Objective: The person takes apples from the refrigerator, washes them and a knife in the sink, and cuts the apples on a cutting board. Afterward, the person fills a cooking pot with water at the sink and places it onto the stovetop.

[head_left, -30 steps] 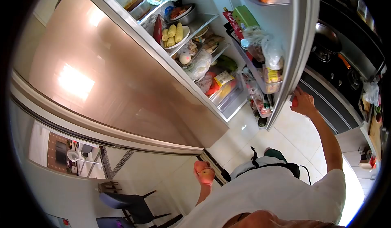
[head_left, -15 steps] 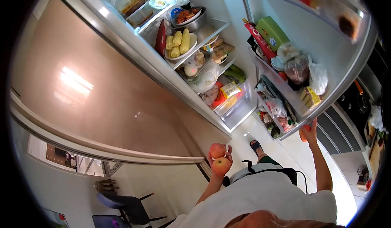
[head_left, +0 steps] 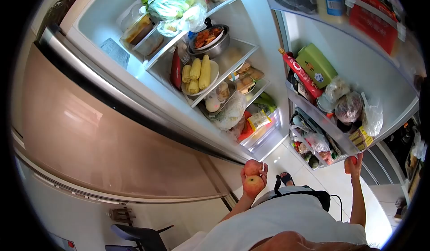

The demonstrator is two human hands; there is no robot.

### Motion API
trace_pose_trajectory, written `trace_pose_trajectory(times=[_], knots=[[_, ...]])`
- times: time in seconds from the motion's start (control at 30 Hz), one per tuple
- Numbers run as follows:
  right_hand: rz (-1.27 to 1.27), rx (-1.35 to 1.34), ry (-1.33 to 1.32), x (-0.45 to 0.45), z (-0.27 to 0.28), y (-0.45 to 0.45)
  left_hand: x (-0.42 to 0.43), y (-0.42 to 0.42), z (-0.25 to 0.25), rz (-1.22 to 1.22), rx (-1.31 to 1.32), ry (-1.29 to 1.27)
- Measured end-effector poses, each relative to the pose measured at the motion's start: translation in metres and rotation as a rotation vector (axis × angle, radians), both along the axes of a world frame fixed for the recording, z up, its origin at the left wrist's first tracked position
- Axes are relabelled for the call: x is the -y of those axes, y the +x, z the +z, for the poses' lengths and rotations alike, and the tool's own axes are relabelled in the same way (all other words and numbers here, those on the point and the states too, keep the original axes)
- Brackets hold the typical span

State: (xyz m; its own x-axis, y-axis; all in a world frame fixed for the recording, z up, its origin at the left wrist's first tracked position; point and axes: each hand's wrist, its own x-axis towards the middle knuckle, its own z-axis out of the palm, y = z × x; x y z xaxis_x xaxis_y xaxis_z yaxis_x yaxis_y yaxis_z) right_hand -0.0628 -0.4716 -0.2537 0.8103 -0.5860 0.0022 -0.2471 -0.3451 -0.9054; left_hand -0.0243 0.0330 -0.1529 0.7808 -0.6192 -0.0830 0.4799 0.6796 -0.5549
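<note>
My left hand [head_left: 264, 174] is closed around two reddish-yellow apples, an upper apple [head_left: 252, 166] and a lower apple [head_left: 254, 186], in front of the open fridge. Over on the right, my right hand [head_left: 357, 166] is at the outer edge of the open fridge door [head_left: 396, 124], closed on a reddish round fruit [head_left: 348, 166] that looks like another apple. My fingers partly cover that fruit, and whether they also touch the door I cannot tell.
Fridge shelves hold bagged greens [head_left: 172, 4], a steel bowl [head_left: 215, 45] with a dish of reddish food, and corn cobs [head_left: 195, 71]. Door racks carry a green box [head_left: 317, 65], a red tube [head_left: 300, 74] and plastic bags. A dark chair [head_left: 143, 237] stands lower left.
The view has shifted, bringing more of the fridge's upper shelves and door racks into sight. Both hands keep hold of their fruit; the fridge stays open.
</note>
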Motion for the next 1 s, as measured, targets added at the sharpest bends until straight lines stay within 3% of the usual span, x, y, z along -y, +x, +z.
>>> trace_pose_trajectory(times=[0.07,0.17,0.3,0.4,0.5,0.53,0.63,0.77,1.0], knots=[[0.042,0.109,-0.138,0.013,-0.017,0.003,0.000,0.006,-0.002,-0.015,-0.012,0.007],[-0.045,0.007,-0.219,0.019,-0.020,0.009,0.000,0.012,-0.007,-0.023,-0.032,0.010],[-0.002,-0.006,-0.109,0.020,-0.015,0.012,0.001,0.006,-0.008,0.001,-0.036,0.001],[0.075,0.081,-0.093,0.040,-0.044,0.007,-0.003,-0.005,-0.013,0.024,-0.035,0.016],[0.054,0.089,-0.287,0.040,-0.052,0.002,-0.006,-0.019,-0.008,0.039,-0.033,0.023],[0.091,0.128,-0.219,0.041,-0.050,0.002,-0.004,-0.025,-0.004,0.046,-0.030,0.021],[0.185,0.084,-0.023,0.017,0.007,-0.003,0.003,-0.048,0.008,0.067,-0.026,0.014],[0.321,0.242,-0.074,0.014,-0.007,-0.013,0.023,-0.092,0.015,0.115,0.006,0.015],[0.586,-0.035,0.040,-0.058,0.060,-0.075,0.041,-0.181,-0.002,0.131,0.007,0.033]])
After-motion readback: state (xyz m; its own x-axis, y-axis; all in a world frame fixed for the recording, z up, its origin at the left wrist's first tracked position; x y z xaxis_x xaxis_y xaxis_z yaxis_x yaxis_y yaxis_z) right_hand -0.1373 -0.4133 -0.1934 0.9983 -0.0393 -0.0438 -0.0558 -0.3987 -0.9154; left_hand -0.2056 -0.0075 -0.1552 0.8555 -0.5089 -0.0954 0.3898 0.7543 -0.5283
